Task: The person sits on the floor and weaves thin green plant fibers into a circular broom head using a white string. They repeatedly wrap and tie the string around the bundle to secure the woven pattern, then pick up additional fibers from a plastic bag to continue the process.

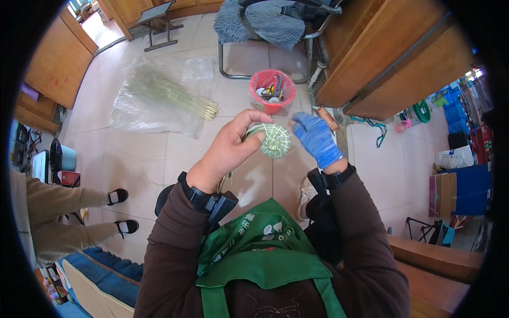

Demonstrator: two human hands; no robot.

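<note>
My bare left hand (pixel 238 140) holds a small round coil of green grass (pixel 276 142), with the thumb on its face and the fingers around its upper edge. Pale strands are stitched across the coil in lines that spread from its middle. To the right of the coil, a little apart from it, is my right hand (pixel 316 138) in a blue glove. Its fingers are bent inward. Whether a thin strand lies between its fingertips is too small to tell.
A bundle of grass stalks (pixel 175 89) lies in a clear plastic bag (pixel 131 115) on the tiled floor. A red bucket (pixel 254 88) with tools stands beyond my hands, before a metal-framed chair (pixel 221 59). Another person's legs (pixel 71 198) are at the left, and a wooden cabinet (pixel 381 51) rises at the right.
</note>
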